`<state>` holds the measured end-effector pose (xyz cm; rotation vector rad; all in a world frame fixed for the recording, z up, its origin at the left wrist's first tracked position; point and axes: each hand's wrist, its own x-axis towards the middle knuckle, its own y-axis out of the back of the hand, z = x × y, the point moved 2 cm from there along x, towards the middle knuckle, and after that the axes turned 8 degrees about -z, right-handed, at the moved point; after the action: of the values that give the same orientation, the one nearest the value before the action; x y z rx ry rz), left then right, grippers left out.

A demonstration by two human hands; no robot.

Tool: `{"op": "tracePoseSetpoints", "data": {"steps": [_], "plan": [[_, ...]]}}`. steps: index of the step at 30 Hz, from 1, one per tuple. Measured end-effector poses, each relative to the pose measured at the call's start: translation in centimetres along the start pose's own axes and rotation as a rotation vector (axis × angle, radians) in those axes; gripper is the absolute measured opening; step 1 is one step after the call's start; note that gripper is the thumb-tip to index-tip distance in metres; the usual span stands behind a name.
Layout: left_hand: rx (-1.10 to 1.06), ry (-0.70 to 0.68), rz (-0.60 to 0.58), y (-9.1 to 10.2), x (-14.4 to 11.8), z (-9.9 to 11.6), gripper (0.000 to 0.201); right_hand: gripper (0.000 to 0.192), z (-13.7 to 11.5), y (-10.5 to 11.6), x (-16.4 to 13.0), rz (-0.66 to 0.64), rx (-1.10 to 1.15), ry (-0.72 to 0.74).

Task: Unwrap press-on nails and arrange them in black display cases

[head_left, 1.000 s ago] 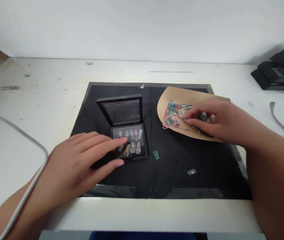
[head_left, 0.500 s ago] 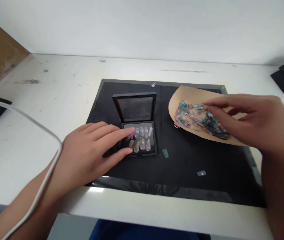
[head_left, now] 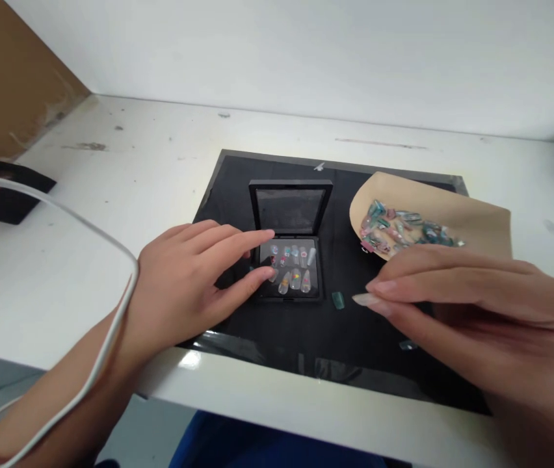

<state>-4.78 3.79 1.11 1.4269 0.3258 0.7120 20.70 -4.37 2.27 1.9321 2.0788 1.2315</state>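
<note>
Left hand (head_left: 184, 279) steadies nail case (head_left: 290, 263); right hand (head_left: 457, 312) seemingly empty.

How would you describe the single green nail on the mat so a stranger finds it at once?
Find the black mat on the white table. Right of the open black case, near the right hand's fingertips, lies one loose green nail. Unlike the others, it sits alone on bare mat.

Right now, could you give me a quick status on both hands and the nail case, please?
Left hand open, fingers resting on the open nail case. Right hand open, empty, hovering near the loose green nail. Nothing between them.
</note>
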Motion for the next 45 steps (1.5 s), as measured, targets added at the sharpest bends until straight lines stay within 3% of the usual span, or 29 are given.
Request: {"op": "tracePoseSetpoints", "data": {"steps": [5,11,15,19,26,33,38,45], "plan": [[-0.033,-0.001,0.023,0.2,-0.1,0.2,0.031,0.039,-1.0,0.6,-0.5,-0.023,-0.204,0.115],[0.052,0.058,0.038,0.3,-0.1,0.2,0.039,0.017,-0.4,-0.6,-1.5,-0.093,-0.544,0.255],[0.03,0.194,0.048,0.1,0.0,-0.1,0.049,0.009,1.2,-2.3,-1.1,-0.238,-0.631,0.245],[-0.002,0.217,0.04,-0.2,0.1,-0.2,0.051,0.015,1.9,-3.6,-0.9,-0.325,-0.674,0.209],[-0.028,0.177,0.007,-0.6,0.1,0.0,0.053,0.017,1.7,-4.3,-0.9,-0.333,-0.562,0.134],[-0.144,0.319,0.047,-0.7,0.2,-0.5,0.052,0.016,2.1,-4.4,-0.5,-0.386,-0.365,0.095],[-0.222,0.354,0.109,-0.9,0.3,-0.9,0.057,0.013,2.3,-3.9,-0.5,-0.33,-0.26,0.085],[-0.189,0.252,0.216,-2.5,0.8,-1.9,0.057,0.014,2.5,-3.4,-0.6,-0.169,-0.185,0.063]]}}
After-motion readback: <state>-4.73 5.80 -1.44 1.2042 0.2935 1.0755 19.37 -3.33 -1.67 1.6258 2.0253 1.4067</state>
